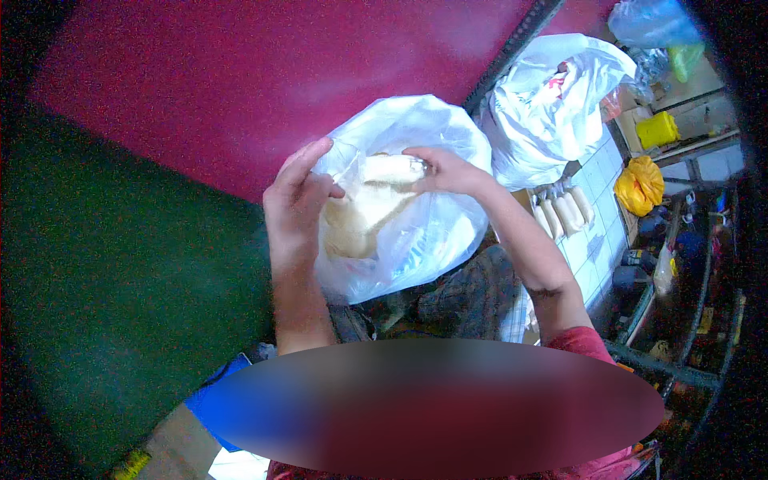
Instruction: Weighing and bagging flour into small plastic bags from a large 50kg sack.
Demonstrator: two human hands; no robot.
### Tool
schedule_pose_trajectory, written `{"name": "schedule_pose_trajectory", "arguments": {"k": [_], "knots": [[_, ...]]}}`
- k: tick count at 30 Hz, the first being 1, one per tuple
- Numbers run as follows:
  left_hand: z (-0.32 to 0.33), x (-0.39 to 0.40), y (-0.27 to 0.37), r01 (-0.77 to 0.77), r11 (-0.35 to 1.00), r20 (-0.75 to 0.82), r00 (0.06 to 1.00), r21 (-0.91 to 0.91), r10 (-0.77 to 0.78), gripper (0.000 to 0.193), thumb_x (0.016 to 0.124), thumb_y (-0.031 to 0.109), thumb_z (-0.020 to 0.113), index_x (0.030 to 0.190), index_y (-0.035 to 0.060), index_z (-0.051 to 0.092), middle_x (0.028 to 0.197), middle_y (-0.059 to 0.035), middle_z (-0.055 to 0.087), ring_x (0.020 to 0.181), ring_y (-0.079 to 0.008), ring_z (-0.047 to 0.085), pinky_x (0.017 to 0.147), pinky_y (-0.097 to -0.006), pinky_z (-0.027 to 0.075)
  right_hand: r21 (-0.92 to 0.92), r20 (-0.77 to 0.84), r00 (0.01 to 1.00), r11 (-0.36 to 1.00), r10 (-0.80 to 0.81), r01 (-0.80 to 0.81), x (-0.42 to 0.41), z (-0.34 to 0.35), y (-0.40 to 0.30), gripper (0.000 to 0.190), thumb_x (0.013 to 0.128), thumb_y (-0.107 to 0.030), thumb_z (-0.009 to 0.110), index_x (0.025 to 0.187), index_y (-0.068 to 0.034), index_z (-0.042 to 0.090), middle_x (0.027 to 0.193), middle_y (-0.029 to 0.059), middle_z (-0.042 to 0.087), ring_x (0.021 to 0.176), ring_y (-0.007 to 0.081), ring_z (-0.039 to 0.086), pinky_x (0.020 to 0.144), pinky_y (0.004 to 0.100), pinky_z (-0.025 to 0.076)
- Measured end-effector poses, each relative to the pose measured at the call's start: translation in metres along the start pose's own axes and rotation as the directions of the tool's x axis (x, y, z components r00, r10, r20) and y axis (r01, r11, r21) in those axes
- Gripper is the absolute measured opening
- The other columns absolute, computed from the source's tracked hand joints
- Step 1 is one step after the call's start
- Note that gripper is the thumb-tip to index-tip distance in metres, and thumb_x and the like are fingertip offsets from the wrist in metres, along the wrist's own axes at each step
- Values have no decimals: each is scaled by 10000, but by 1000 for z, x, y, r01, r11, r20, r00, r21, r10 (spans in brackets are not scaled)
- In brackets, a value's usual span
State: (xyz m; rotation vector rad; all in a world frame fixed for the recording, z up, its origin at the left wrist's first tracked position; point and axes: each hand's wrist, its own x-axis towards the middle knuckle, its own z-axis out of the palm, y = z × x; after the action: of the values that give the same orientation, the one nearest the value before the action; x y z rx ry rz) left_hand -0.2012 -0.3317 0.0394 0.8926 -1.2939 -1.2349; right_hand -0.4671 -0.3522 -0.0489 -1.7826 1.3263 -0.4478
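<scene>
A large white plastic bag (432, 258) stands wide-mouthed before me, with off-white contents (351, 231) inside, too blurred to identify. Over its mouth, my right hand (444, 171) grips one end of a small clear plastic packet (393, 168) with pale filling, lying roughly level. My left hand (303, 186) is at the bag's left rim, fingers bent, close to a piece of clear film beside the packet; whether it pinches the film I cannot tell. Several similar filled packets (564, 213) lie side by side to the right of the bag.
Another full white plastic bag (540, 114) stands behind on the right, on a white tiled surface (603, 174). An orange plastic bag (639, 186) and a yellow container (657, 129) are farther right. Dark metal shelves (693, 324) hold assorted goods. A red panel (240, 90) rises at the back left.
</scene>
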Motion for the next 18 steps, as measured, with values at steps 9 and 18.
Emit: {"name": "schedule_pose_trajectory", "arguments": {"k": [9,18], "knots": [[27,2,-12,74,989,-61,996,127,-67,427,703,-22,469,1125,-37,536,909,-94,596,656,-98,558,640,-227,460,-181,-67,984,972,-164,150,-57,-88,-105,566,745,-235,661,1230,-56,430,1142,124,531,1029,227,510,858,339,414],[49,4,-15,118,993,-8,993,27,-117,449,700,-78,466,1148,-72,501,1142,-136,495,671,-116,581,633,-222,479,-587,28,987,797,-156,142,-49,-94,-161,466,720,-213,654,1126,-44,499,990,177,584,939,326,564,806,387,448]]}}
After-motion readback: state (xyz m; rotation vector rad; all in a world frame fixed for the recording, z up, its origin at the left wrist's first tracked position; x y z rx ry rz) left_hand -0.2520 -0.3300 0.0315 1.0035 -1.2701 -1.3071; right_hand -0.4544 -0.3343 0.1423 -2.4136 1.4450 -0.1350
